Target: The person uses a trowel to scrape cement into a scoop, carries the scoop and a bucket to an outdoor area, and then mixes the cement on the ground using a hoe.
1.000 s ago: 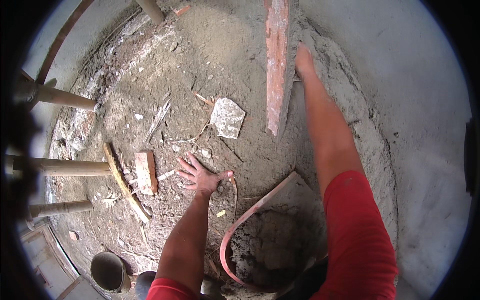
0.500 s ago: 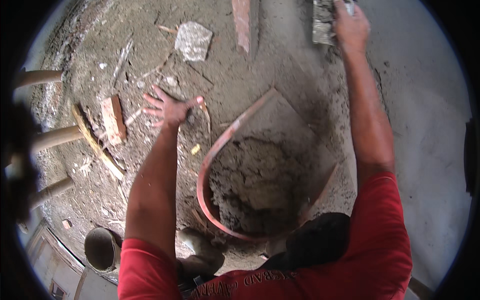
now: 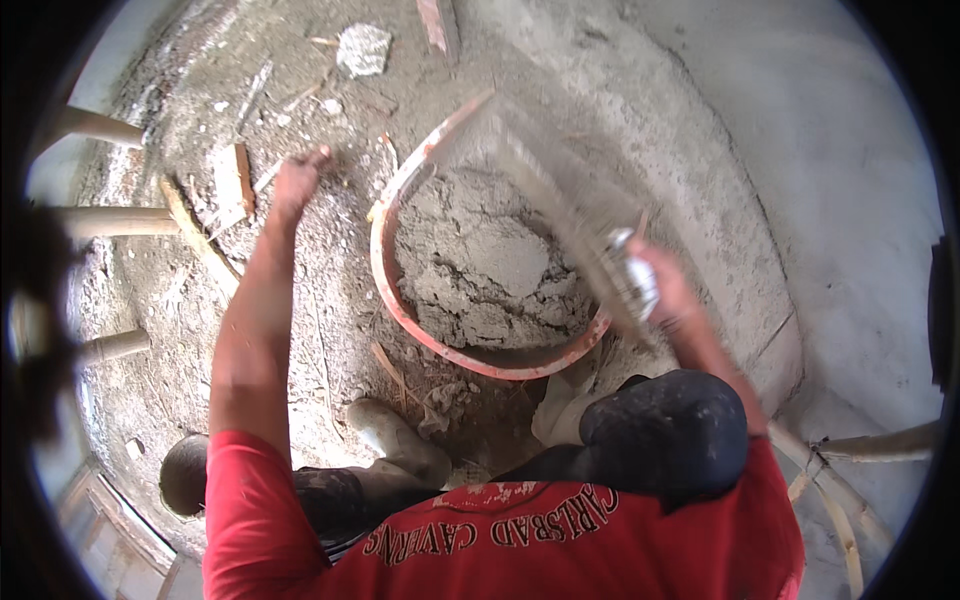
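Observation:
A long flat plastering trowel (image 3: 578, 225), grey and smeared by motion, slants over the right side of a round tub with an orange rim (image 3: 383, 265). My right hand (image 3: 665, 285) is closed on its pale handle. Cracked grey mortar (image 3: 480, 250) fills much of the tub, and the trowel hides part of the far right rim. My left hand (image 3: 298, 182) hangs to the left of the tub with its fingers curled in. Nothing shows in it; a brick (image 3: 234, 183) lies just left of it on the ground.
A wooden stick (image 3: 200, 235) lies beside the brick. Several round poles (image 3: 115, 221) stand along the left. A pale slab piece (image 3: 363, 49) and a plank (image 3: 438, 25) lie at the far side. At lower left is a bucket (image 3: 185, 475); a smooth grey wall (image 3: 800, 130) rises on the right.
My right hand has brought the trowel back from the far right to over the tub. My left hand has drawn its spread fingers in. The view has shifted, showing more on the right.

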`<action>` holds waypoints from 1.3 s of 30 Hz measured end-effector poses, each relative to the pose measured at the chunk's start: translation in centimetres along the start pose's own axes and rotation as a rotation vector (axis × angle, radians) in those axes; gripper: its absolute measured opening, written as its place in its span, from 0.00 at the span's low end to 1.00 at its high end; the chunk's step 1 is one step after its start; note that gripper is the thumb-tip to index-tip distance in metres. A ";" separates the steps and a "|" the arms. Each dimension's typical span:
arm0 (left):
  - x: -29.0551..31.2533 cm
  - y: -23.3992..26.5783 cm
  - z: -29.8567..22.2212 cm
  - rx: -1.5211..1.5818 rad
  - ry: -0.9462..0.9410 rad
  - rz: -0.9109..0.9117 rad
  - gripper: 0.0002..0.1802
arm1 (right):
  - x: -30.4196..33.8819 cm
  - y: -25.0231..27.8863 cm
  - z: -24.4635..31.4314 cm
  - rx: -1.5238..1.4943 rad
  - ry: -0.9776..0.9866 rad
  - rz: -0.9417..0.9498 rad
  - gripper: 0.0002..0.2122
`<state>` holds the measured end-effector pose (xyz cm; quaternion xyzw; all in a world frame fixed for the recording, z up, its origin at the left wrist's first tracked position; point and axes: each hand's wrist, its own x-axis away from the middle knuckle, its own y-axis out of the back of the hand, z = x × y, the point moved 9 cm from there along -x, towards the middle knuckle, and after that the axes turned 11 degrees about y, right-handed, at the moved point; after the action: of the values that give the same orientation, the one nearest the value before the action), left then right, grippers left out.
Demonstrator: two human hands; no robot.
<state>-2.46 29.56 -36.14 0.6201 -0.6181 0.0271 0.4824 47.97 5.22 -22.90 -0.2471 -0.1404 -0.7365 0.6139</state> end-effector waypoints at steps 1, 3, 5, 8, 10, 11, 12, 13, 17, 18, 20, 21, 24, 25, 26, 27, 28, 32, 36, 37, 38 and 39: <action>3.9 -1.1 -2.1 -0.101 0.021 0.031 0.24 | 1.1 -0.6 -2.9 -0.022 -0.170 0.045 0.25; 6.8 -0.8 -2.5 -0.061 -0.123 0.078 0.22 | 0.1 0.9 -9.4 -0.200 -0.103 0.048 0.22; 10.0 -0.5 -1.7 -0.085 -0.130 0.105 0.22 | 1.0 -1.1 -7.6 -0.196 -0.099 0.075 0.21; 13.3 -0.2 -2.8 -0.204 -0.176 0.172 0.25 | 3.1 -2.4 -3.4 -0.157 -0.156 0.001 0.21; 14.4 1.1 -3.2 -0.327 -0.225 0.209 0.27 | 2.9 -0.9 -2.8 -0.303 -0.072 0.095 0.22; 14.9 1.4 -3.5 -0.358 -0.249 0.203 0.28 | 2.9 0.1 -2.7 -0.381 -0.037 0.126 0.23; 14.5 1.5 -3.6 -0.352 -0.270 0.203 0.28 | 2.9 1.2 -2.9 -0.473 -0.005 0.128 0.24; 13.7 1.2 -3.8 -0.345 -0.298 0.211 0.28 | 2.6 2.7 -4.5 -0.345 0.013 0.103 0.24; 14.1 1.3 -3.7 -0.403 -0.331 0.190 0.27 | 0.5 2.3 -7.6 0.301 -0.135 -0.028 0.23; 14.4 1.0 -3.8 -0.417 -0.324 0.184 0.26 | 1.2 2.3 -5.1 0.224 -0.060 -0.020 0.22; 14.4 -0.1 -3.6 -0.410 -0.344 0.199 0.26 | 1.8 2.7 -3.1 0.041 0.064 0.010 0.21; 14.5 -0.5 -2.8 -0.402 -0.330 0.212 0.26 | 1.2 4.6 -2.6 0.146 0.161 -0.038 0.20; 15.9 -2.3 -3.8 -0.343 -0.322 0.227 0.26 | -1.7 11.5 2.2 0.638 0.548 -0.227 0.17; 15.6 -2.6 -3.4 -0.309 -0.316 0.235 0.25 | -2.4 11.5 4.1 0.890 0.711 -0.295 0.15; 15.2 -3.0 -3.0 -0.274 -0.311 0.242 0.25 | -3.8 11.0 4.6 1.109 0.655 -0.303 0.15; 14.3 -3.2 -2.5 -0.251 -0.340 0.220 0.24 | -5.2 10.3 4.8 1.326 0.591 -0.308 0.14; 13.6 -3.9 -1.7 -0.203 -0.331 0.223 0.23 | -6.4 9.7 4.4 1.540 0.519 -0.309 0.14; 15.1 -8.9 -5.6 -0.063 -0.355 0.242 0.25 | -9.3 10.4 -1.2 1.632 0.270 -0.142 0.15; 12.1 -5.6 -3.6 -0.151 -0.272 0.135 0.29 | -3.2 -1.8 -3.1 1.665 0.470 0.235 0.15; 11.7 -6.2 -4.4 -0.178 -0.293 0.114 0.30 | -1.4 -2.7 -2.4 1.694 0.577 0.278 0.14; 11.3 -7.3 -5.2 -0.200 -0.316 0.098 0.31 | -0.7 -0.6 -1.9 1.668 0.544 0.159 0.16; 11.0 -8.0 -5.9 -0.216 -0.337 0.059 0.32 | -0.2 2.2 -1.5 1.638 0.516 0.045 0.17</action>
<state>9.76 23.31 -30.65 0.5422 -0.7072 -0.1293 0.4349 49.80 4.16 -24.46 0.4464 -0.4791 -0.4237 0.6259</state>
